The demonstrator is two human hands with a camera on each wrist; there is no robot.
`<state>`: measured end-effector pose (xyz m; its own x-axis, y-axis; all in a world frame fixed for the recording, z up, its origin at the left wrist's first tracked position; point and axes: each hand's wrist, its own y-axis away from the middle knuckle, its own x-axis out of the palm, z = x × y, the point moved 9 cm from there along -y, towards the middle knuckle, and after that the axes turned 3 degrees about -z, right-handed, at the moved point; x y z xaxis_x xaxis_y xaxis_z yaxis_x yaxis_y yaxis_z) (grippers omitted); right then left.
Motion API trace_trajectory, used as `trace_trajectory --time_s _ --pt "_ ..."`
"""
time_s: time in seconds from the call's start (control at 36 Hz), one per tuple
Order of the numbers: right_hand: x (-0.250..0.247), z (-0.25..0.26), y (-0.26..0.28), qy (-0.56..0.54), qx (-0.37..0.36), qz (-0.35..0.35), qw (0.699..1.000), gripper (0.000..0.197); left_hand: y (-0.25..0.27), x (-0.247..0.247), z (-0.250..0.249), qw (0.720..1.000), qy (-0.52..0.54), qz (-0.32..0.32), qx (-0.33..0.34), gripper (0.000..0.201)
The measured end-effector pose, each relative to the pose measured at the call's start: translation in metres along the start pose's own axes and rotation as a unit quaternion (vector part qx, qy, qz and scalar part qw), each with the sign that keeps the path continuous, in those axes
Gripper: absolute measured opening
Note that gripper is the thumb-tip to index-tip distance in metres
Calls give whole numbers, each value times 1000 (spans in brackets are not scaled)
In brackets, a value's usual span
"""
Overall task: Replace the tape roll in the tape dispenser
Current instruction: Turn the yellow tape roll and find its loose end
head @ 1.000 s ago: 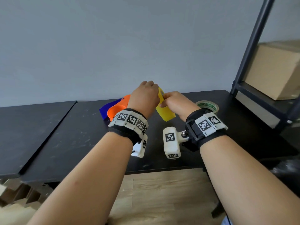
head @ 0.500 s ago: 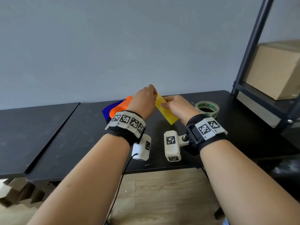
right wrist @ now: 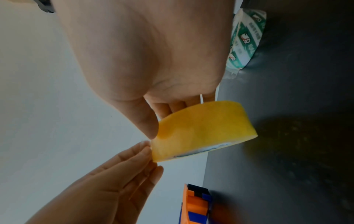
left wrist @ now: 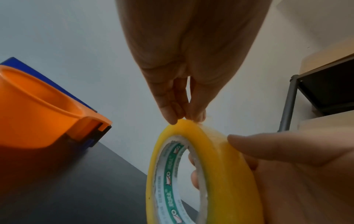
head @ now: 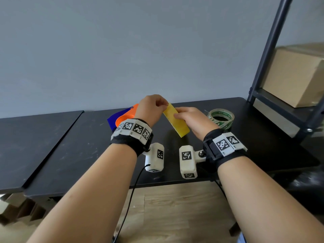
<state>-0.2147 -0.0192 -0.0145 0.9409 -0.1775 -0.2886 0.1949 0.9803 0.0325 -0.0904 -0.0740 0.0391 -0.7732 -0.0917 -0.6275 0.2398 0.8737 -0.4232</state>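
Observation:
A yellow tape roll (head: 176, 122) is held above the black table (head: 78, 146), tilted on edge. My right hand (head: 182, 116) grips it, thumb on the outer band and fingers through the core (left wrist: 168, 174). My left hand (head: 164, 104) pinches the roll's far top edge (left wrist: 188, 121) with its fingertips (right wrist: 147, 150). The orange and blue tape dispenser (head: 125, 116) lies on the table just left of my left hand, also seen close up in the left wrist view (left wrist: 34, 109). Whether a loose tape end is lifted, I cannot tell.
A nearly bare green-and-white tape roll (head: 221, 118) lies flat on the table right of my right hand. A black metal shelf (head: 280, 109) with a cardboard box (head: 298, 74) stands at the right. A grey wall runs behind the table.
The right hand has turned the yellow roll and brought it slightly lower and nearer. The left fingertips have stayed at its far edge and now pinch the top rim.

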Motion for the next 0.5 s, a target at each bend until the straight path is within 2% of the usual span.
trace_trajectory --time_s 0.17,0.33,0.5 --pt "-2 -4 -1 21 -23 -16 999 37 0 -2 13 998 41 -23 -39 12" --pt "-1 -6 -3 24 -32 -41 998 37 1 -2 14 995 76 -42 -48 16" --pt "-6 -9 -6 -8 -28 -50 998 30 -4 3 11 993 105 -20 -52 11"
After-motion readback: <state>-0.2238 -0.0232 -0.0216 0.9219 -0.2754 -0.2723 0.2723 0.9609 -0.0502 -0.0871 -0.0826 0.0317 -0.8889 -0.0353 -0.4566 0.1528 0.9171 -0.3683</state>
